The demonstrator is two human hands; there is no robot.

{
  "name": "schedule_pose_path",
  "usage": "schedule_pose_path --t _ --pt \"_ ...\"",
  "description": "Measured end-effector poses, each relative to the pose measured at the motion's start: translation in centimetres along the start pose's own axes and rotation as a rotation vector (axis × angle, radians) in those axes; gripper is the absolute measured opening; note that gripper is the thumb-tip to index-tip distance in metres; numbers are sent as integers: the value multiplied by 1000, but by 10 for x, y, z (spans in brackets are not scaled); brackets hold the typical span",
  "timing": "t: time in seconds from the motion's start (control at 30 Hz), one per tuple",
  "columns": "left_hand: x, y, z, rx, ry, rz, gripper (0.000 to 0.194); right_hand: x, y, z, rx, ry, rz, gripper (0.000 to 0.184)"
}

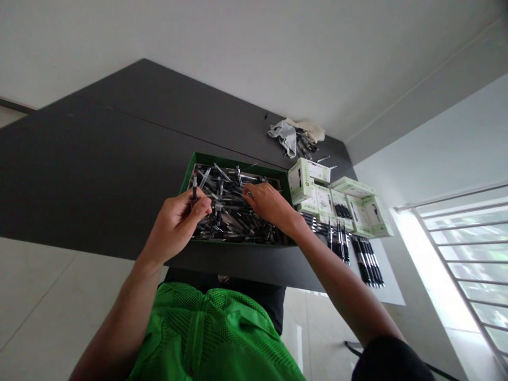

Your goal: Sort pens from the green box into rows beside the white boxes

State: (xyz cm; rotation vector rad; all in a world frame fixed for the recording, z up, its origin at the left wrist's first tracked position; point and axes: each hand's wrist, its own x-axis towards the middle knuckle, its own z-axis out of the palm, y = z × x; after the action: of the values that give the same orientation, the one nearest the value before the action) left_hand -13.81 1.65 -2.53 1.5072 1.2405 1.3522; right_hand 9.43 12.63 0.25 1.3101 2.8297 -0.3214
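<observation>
A green box point(234, 159) full of loose black and clear pens point(234, 219) stands on the dark table in front of me. My left hand point(178, 214) is closed around a pen point(194, 186), held upright near the box's left side. Over the right half of the box, my right hand point(265, 200) reaches in among the pens. Its thumb and fingers are pinched at a pen; the fingertips partly hide it, and I cannot tell whether it is lifted clear of the pile.
White and green cartons point(300, 182) stand to the right of the box, one holding black pens point(343, 210). Pens lie in rows point(369, 262) near the table's right end. Behind are crumpled cloths point(284, 136) and more pens. A barred window point(472, 254) is at far right.
</observation>
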Motion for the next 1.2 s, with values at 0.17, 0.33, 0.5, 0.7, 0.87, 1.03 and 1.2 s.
schedule_pose_path --t 0.17,0.33,0.5,0.7,0.87,1.03,1.2 --pt "0 0 0 -17 -6 -13 40 -19 7 -16 225 -31 -151 14" --pt "-1 -1 0 -26 -8 -23 38 -39 19 -51 495 -151 -183 17" --pt "1 0 0 -4 -14 2 38 -51 31 -61 464 -41 -78 22" --pt "2 1 0 19 -8 20 40 -78 57 -58 365 224 79 26" --pt "2 2 0 48 -2 17 41 -124 123 -63 195 453 455 32" --pt "2 3 1 29 -16 4 40 -166 197 -50 48 404 766 29" --pt "2 4 1 50 -6 -6 40 -166 226 -21 -17 275 754 28"
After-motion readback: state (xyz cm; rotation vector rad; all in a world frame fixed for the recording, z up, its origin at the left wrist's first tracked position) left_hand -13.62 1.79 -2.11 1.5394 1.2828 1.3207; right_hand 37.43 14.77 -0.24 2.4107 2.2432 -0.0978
